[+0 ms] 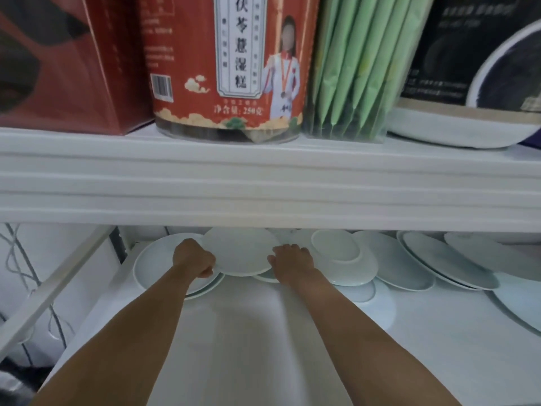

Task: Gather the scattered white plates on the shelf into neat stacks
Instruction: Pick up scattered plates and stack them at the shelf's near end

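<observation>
Both my hands hold one white plate (241, 250) over the lower shelf (234, 332). My left hand (194, 259) grips its left rim with curled fingers. On the plate's right rim my right hand (292, 259) grips with the fingers bent over the edge. Under and to the left of the held plate lies a short stack of white plates (158, 265). To the right, several white plates overlap in a loose row: a small one (335, 246) upside down on a larger one (348, 271), then bigger ones (401, 265) (448, 265) leaning on each other.
The upper shelf board (263, 183) hangs low over the plates and hides their far edges. On it stand a red box (73, 68), a red tin (231, 68), a clear case of green sticks (357, 68) and a white dish (456, 130). A plate's edge (518, 306) shows far right.
</observation>
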